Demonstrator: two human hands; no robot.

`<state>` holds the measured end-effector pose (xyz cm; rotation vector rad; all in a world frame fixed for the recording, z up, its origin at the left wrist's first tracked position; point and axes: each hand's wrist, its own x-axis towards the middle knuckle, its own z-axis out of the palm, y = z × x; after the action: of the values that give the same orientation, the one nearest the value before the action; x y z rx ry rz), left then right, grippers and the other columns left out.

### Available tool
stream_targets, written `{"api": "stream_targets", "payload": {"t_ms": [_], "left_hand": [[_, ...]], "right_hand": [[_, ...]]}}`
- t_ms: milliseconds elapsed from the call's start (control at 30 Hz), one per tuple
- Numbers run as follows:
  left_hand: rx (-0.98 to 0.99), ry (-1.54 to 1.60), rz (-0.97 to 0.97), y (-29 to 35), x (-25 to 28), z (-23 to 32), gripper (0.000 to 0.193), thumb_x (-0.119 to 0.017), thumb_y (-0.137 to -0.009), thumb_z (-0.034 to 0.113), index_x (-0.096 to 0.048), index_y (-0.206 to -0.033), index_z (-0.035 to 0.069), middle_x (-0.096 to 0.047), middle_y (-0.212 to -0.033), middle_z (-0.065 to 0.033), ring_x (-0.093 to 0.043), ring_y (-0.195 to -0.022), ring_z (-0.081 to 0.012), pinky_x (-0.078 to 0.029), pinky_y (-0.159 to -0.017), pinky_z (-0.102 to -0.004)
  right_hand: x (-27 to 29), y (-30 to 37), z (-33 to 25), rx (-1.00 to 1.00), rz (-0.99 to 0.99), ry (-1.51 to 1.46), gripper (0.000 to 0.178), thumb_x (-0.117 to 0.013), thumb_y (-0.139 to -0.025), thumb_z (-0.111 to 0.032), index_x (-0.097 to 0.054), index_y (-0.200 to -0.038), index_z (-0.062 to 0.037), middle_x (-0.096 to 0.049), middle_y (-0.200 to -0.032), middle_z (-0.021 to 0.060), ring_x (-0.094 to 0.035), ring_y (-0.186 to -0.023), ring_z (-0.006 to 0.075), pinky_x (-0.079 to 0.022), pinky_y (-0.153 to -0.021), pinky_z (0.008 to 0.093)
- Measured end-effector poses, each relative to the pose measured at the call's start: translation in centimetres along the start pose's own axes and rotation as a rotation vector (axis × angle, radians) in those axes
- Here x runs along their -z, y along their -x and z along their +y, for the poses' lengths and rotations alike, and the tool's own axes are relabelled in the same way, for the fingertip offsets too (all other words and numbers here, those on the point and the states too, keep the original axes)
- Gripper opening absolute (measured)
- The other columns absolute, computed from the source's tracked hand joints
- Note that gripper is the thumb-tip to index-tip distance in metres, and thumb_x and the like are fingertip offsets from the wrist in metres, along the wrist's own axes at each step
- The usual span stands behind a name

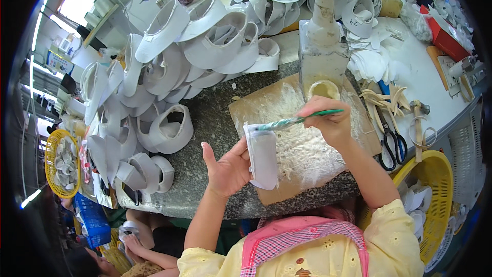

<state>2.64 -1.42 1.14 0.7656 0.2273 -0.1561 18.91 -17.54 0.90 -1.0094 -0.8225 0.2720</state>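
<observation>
My left hand (227, 173) holds up a white shoe upper (264, 160), its fingers behind the piece and its thumb stretched away. In my right hand (330, 123) is a brush (283, 123) with a green handle, pinched between thumb and fingers. The brush's end lies against the top edge of the upper; its bristles are hard to make out. Beneath both hands lies a brown cardboard sheet (302, 174) crusted with whitish glue. Beyond my right hand stands a glue container (322, 61) with a tall cone and a round opening.
White shoe uppers (169, 128) crowd the left and far sides of the stone tabletop (215, 102). Black-handled scissors (392, 146) and a hammer (420, 110) lie at the right. A yellow basket (441, 195) stands by my right elbow. Another person (136, 256) sits at lower left.
</observation>
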Motion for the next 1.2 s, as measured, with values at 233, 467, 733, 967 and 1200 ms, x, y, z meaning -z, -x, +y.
{"api": "stream_targets", "payload": {"t_ms": [233,467,733,967,1200], "left_hand": [[-0.031,0.042,-0.031,0.5,0.5,-0.4,0.114,-0.014,-0.05,0.085,-0.011,-0.127,0.001,-0.028,-0.127,-0.0132,-0.031,-0.114,-0.0266,-0.031,-0.088,-0.0433],[0.001,-0.141,0.062,0.7,-1.8,0.7,0.119,-0.013,-0.044,0.087,-0.01,-0.128,0.003,-0.027,-0.128,-0.0115,-0.032,-0.113,-0.0247,-0.029,-0.089,-0.0396],[0.027,-0.181,0.077,-1.4,-2.5,1.2,0.111,-0.013,-0.049,0.085,-0.004,-0.13,0.01,-0.017,-0.132,-0.0083,-0.019,-0.12,-0.0244,-0.016,-0.091,-0.0505],[0.189,-0.681,0.43,-6.2,-2.3,-1.0,0.068,-0.028,-0.077,0.059,-0.032,-0.118,0.006,-0.043,-0.114,-0.0167,-0.04,-0.105,-0.0273,-0.033,-0.081,-0.0402],[-0.244,-1.445,0.322,-4.7,-3.4,0.6,0.037,-0.037,-0.083,0.035,-0.048,-0.089,0.001,-0.056,-0.074,-0.0207,-0.054,-0.071,-0.0379,-0.041,-0.064,-0.0404]], "right_hand": [[0.4,1.8,-1.2,-0.026,-0.496,0.012,0.017,-0.062,-0.061,0.005,-0.062,-0.076,-0.0034,-0.058,-0.066,0.0061,-0.054,-0.059,0.0129,-0.041,-0.052,0.0227],[-0.6,-0.5,-2.0,0.276,-0.33,0.256,0.017,-0.065,-0.059,-0.003,-0.062,-0.075,-0.0068,-0.057,-0.064,0.0054,-0.054,-0.055,0.0165,-0.04,-0.046,0.0245],[0.2,1.9,0.6,0.106,-0.144,0.146,0.018,-0.064,-0.06,0.0,-0.063,-0.077,-0.007,-0.058,-0.066,0.004,-0.054,-0.057,0.0152,-0.041,-0.051,0.024],[1.7,5.1,1.5,0.018,-0.11,0.343,0.012,-0.063,-0.063,-0.002,-0.061,-0.074,-0.0047,-0.058,-0.066,0.0063,-0.054,-0.056,0.0186,-0.041,-0.049,0.0232],[0.6,5.6,1.6,0.216,-0.234,0.625,0.019,-0.064,-0.058,-0.003,-0.062,-0.076,-0.0103,-0.057,-0.066,0.0046,-0.053,-0.054,0.0185,-0.04,-0.046,0.0256]]}}
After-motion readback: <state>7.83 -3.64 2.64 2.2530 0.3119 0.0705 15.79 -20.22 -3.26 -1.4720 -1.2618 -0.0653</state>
